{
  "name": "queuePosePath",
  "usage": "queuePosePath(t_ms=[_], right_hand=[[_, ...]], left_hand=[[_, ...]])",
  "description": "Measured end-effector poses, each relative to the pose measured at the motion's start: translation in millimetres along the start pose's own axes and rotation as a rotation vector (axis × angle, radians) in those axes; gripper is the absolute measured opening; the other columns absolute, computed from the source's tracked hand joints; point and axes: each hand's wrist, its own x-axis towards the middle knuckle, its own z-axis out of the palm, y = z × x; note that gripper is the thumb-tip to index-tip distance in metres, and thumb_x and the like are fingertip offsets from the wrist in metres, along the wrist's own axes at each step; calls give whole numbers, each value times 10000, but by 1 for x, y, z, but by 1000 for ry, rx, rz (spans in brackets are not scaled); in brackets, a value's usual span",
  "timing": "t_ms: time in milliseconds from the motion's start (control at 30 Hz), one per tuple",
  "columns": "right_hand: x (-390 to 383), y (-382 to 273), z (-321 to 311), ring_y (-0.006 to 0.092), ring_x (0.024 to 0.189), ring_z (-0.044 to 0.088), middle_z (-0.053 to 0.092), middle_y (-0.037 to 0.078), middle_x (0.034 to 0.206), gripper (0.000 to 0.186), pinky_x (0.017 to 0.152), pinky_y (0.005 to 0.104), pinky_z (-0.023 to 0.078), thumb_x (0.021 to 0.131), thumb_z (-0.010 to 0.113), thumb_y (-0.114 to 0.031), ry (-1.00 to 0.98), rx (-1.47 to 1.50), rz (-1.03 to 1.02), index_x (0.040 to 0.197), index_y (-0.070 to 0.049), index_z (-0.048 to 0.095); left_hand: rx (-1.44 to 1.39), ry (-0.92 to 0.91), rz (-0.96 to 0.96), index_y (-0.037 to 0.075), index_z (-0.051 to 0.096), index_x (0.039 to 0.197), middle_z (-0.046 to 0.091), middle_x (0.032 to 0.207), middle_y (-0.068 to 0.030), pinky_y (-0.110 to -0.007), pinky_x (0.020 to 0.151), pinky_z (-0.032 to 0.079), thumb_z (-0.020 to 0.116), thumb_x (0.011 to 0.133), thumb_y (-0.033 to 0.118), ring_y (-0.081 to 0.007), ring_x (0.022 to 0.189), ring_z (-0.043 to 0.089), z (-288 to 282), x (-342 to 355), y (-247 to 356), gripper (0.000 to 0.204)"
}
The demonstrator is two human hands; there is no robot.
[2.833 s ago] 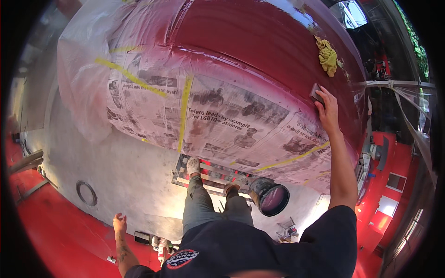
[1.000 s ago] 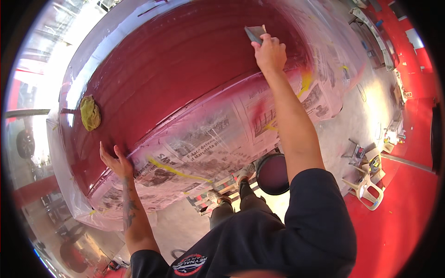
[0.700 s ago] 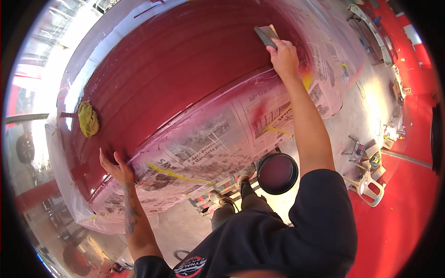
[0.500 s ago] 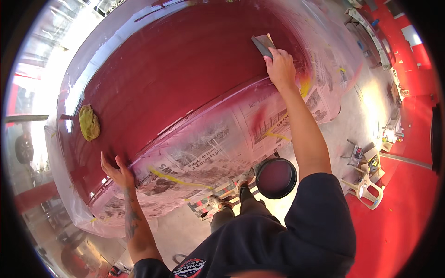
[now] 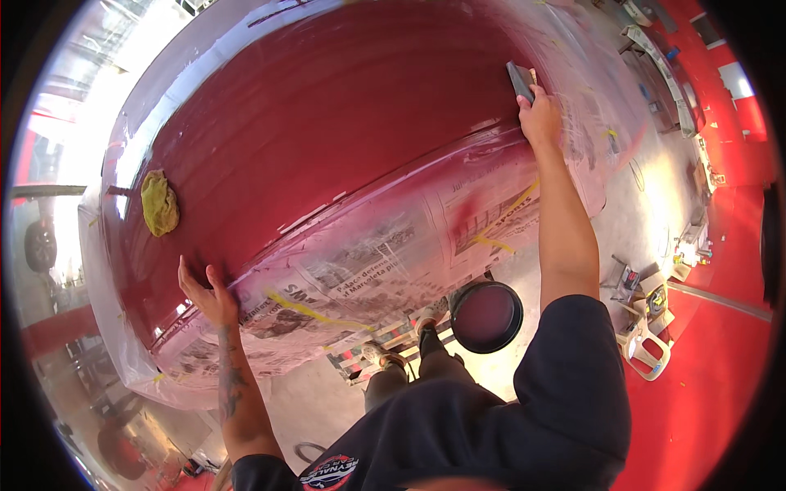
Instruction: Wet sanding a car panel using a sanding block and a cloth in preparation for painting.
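Note:
A broad dark-red painted car panel (image 5: 352,114) lies before me, wet and glossy in places. My right hand (image 5: 542,121) is closed round a grey sanding block (image 5: 519,82), with a sheet of brownish sandpaper showing at its edge; the block rests on the panel near its right end. At the lower left edge of the panel, my left hand (image 5: 210,296) lies with fingers spread and holds nothing. A crumpled yellow-green cloth (image 5: 159,203) sits on the panel beyond my left hand.
Newspaper masking (image 5: 385,254) and clear plastic sheeting (image 5: 110,319) with yellow tape border the panel. A round black tub (image 5: 488,317) of reddish liquid stands by my feet, near a slatted pallet (image 5: 352,364). At the right is a white plastic chair (image 5: 648,356).
My right hand has slid the sanding block rightward along the panel, toward its right end. The left hand has stayed nearly in place.

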Motion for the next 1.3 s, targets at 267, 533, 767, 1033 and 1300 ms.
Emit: queuePosePath(t_ms=[267, 533, 767, 1033, 1300], right_hand=[[-118, -133, -16, 347, 1035, 558, 580, 132, 1125, 465, 918, 450, 471, 798, 829, -194, -77, 398, -487, 1233, -137, 672], [-80, -106, -17, 330, 1028, 594, 633, 88, 1152, 422, 879, 471, 495, 833, 789, -295, -39, 133, -423, 1239, -212, 711], [-140, -201, -8, 345, 1013, 563, 596, 118, 1100, 401, 863, 480, 467, 778, 800, -262, 0, 312, -483, 1158, -168, 712], [-159, -243, 7, 309, 995, 573, 609, 85, 1068, 406, 849, 461, 470, 725, 806, -268, -54, 460, -650, 1118, -189, 743], [40, 28, 6, 408, 983, 691, 717, 165, 1097, 469, 870, 512, 550, 846, 701, -406, -1, 35, 48, 1271, -208, 708]], left_hand=[[50, -5, 20, 14, 435, 1501, 466, 1479, -225, -478, 1152, 329, 572, 1034, 377, -384, 1379, 430, 1, 5, 7, 607], [17, 22, 22, 14, 436, 1499, 463, 1477, -231, -479, 1148, 338, 584, 1026, 386, -387, 1370, 432, 2, 1, 1, 620], [31, 9, 51, 6, 446, 1491, 468, 1471, -233, -477, 1143, 346, 591, 1025, 375, -388, 1365, 442, 3, 5, 5, 612], [12, 34, 18, -1, 450, 1487, 480, 1465, -234, -483, 1149, 338, 583, 1032, 367, -390, 1378, 436, -3, 1, -9, 600], [-3, -10, 16, 6, 446, 1494, 460, 1486, -232, -488, 1151, 332, 584, 1032, 382, -386, 1383, 433, 10, 5, 8, 611]])
